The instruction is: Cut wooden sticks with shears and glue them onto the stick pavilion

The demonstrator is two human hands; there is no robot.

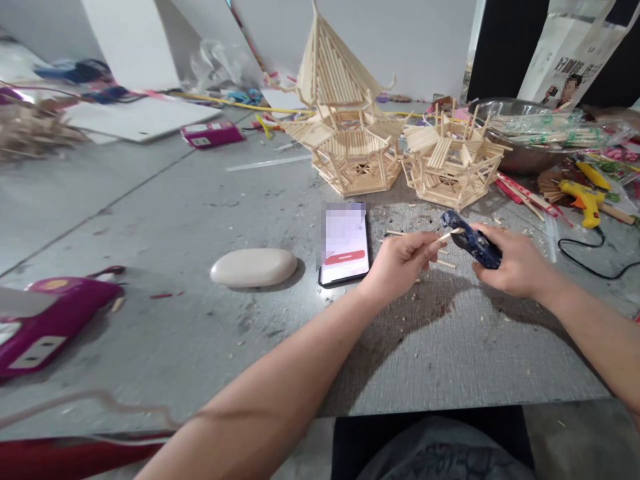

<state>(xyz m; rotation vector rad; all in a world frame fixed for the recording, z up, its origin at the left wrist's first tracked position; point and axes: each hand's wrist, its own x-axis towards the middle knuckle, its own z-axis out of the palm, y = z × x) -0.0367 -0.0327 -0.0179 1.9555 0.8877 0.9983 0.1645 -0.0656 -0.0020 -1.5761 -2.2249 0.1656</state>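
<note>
Pinched in the fingers of my left hand (407, 261) is a thin wooden stick (445, 237). Its far end meets a dark blue, cutter-like hand tool (477, 245), speckled with pale marks. My right hand (517, 261) is wrapped round that tool; its exact kind is hard to make out. Both hands are above the table, the left beside a phone (343, 245) with a lit screen. Short wooden sticks (447, 264) lie under and behind the hands. Beyond them stand a taller stick pavilion model with a pointed roof (340, 60) and a lower, roofless stick model (453, 163).
A white oblong case (254, 268) lies left of the phone. Purple power strips (65, 313) are on the left side. On the right are a yellow glue gun (586, 200) with its black cord and a metal bowl (535, 157) with bagged sticks.
</note>
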